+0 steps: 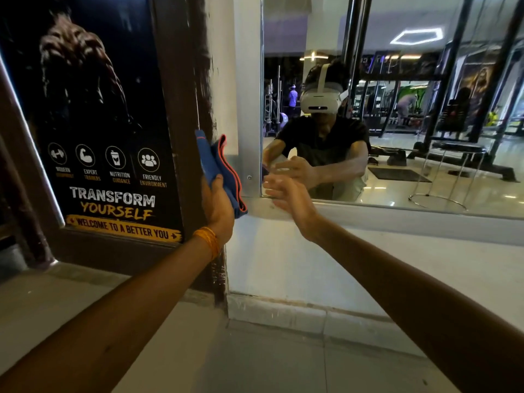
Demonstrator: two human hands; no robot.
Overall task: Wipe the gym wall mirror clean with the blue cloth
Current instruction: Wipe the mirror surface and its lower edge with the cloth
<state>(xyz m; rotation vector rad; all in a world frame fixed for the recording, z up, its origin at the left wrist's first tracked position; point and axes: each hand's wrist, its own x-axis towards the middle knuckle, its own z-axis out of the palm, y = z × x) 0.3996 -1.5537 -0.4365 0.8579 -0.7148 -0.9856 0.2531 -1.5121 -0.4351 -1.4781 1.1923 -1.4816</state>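
As you crouch at the lower-left corner of the gym wall mirror [397, 143], your left hand [217, 207] grips the blue cloth [219, 165] by its lower end. The cloth is folded and upright, just left of the mirror's metal frame [247, 109] and off the glass. Your right hand [286, 194] reaches empty, fingers loosely spread, toward that same corner; whether its fingertips touch the glass cannot be told. The fold likely serves as a thick wiping pad, and wiping appears not yet begun. A gym poster [107, 123] hangs left of the mirror.
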